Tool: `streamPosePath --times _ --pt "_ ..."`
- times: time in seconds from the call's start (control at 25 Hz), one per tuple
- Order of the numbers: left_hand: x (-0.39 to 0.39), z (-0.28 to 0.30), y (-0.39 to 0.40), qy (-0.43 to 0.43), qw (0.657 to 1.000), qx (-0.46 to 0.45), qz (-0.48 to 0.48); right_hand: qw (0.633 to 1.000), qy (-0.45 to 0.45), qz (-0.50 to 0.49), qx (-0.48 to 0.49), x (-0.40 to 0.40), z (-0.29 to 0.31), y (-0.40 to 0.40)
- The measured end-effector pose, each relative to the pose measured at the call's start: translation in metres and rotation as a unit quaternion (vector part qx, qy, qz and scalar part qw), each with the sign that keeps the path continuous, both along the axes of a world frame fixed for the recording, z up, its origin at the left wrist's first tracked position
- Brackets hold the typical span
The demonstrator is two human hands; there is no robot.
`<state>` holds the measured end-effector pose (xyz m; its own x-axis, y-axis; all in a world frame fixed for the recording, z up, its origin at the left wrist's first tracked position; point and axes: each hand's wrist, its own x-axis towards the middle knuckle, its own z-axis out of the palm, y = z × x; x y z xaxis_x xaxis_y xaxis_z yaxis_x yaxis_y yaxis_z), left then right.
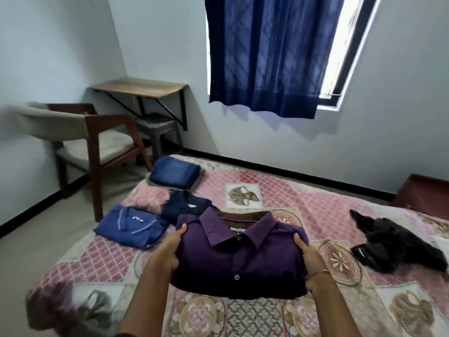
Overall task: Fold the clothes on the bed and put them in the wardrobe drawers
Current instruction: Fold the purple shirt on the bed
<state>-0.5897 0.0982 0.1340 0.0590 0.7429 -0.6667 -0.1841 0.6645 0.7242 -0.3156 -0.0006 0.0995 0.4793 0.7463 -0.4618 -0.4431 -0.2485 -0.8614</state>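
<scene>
As I hold the folded shirt (239, 259), my hands grip its sides.
Left hand (167, 249) and right hand (309, 260) pinch it, thumbs on top, above the bed (315, 205).

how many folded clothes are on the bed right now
4: the purple shirt held by both hands, the blue polo at the left edge, the navy shirt behind it, and the jeans at the far corner. The black garment is unfolded.

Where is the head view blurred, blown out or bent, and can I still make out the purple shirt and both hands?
Head view: the window strip beside the curtain is blown out; the chair and lower-left bedspread smear with blur; walls bow from the wide lens. The purple shirt, left hand and right hand read sharp.
</scene>
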Motion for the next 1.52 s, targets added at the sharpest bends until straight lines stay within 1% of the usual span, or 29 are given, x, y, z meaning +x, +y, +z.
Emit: streamPosePath --times 0.08,0.24,0.36,0.44,0.52,0.68,0.84,0.96,1.12,1.24,1.36,1.44,1.52 --pt "-0.042 -0.001 0.018 0.004 1.000 0.000 -0.006 1.000 0.029 -0.005 0.008 -0.042 0.000 0.017" --pt "-0.123 0.002 0.052 0.018 1.000 -0.003 -0.008 0.996 0.091 -0.016 -0.018 -0.126 -0.012 0.046" --pt "-0.162 -0.001 0.073 0.032 0.999 -0.012 -0.006 0.989 0.141 -0.032 -0.033 -0.172 -0.017 0.059" --pt "-0.182 -0.010 0.084 0.028 0.999 -0.026 -0.007 0.988 0.150 -0.030 -0.025 -0.195 -0.019 0.067" --pt "-0.195 -0.020 0.091 0.032 0.999 -0.041 -0.001 0.987 0.152 -0.038 -0.039 -0.209 -0.025 0.079" --pt "-0.208 -0.046 0.111 0.028 0.996 -0.079 0.005 0.985 0.150 -0.036 -0.076 -0.221 -0.055 0.107" --pt "-0.212 -0.073 0.147 0.034 0.993 -0.110 0.005 0.976 0.179 -0.050 -0.115 -0.231 -0.092 0.139" --pt "-0.198 -0.086 0.176 0.034 0.992 -0.125 -0.007 0.969 0.191 -0.075 -0.139 -0.224 -0.114 0.165" --pt "-0.173 -0.115 0.235 0.082 0.984 -0.155 -0.023 0.950 0.245 -0.117 -0.157 -0.211 -0.131 0.210" --pt "-0.144 -0.137 0.294 0.099 0.983 -0.151 -0.042 0.939 0.268 -0.148 -0.155 -0.193 -0.151 0.258" --pt "-0.114 -0.151 0.353 0.090 0.984 -0.143 -0.061 0.935 0.269 -0.176 -0.149 -0.172 -0.169 0.307" --pt "-0.097 -0.168 0.393 0.079 0.985 -0.137 -0.073 0.940 0.248 -0.191 -0.135 -0.156 -0.180 0.339" --pt "-0.080 -0.193 0.427 0.082 0.985 -0.123 -0.085 0.947 0.221 -0.187 -0.140 -0.140 -0.195 0.368"
